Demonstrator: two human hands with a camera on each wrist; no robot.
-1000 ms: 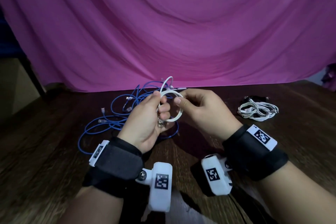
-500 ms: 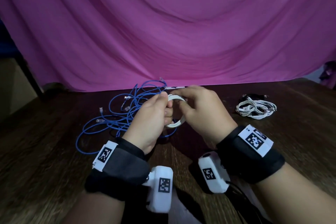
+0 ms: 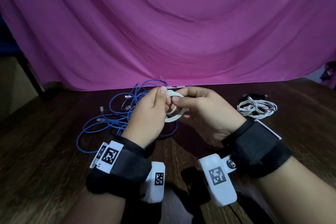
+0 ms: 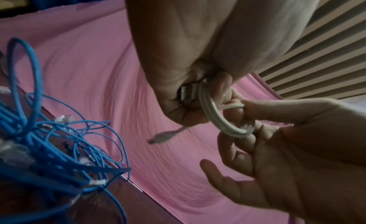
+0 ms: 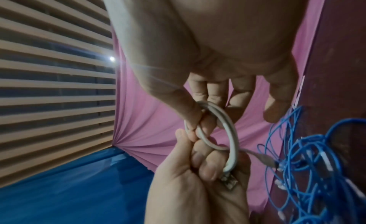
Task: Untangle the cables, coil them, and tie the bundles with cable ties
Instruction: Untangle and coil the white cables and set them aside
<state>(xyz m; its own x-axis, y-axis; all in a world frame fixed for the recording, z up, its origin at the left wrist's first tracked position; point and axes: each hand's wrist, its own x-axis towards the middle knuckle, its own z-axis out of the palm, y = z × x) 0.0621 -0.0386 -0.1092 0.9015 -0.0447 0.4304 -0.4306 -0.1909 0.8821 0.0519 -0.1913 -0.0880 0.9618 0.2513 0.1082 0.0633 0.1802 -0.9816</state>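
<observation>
Left hand (image 3: 149, 114) and right hand (image 3: 203, 112) both pinch the white cable coil (image 3: 172, 118). Blue cables (image 3: 112, 114) lie tangled far left. Wrist tags' (image 3: 217, 176) patterns unreadable, possibly codes.

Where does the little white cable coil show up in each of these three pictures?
Head view: the white cable coil is at centre, held between the left hand and the right hand.
Left wrist view: the coil is right of centre, below the palm.
Right wrist view: the coil is at centre, between the fingers.
Shared landmark: the blue cable tangle on the table.
</observation>
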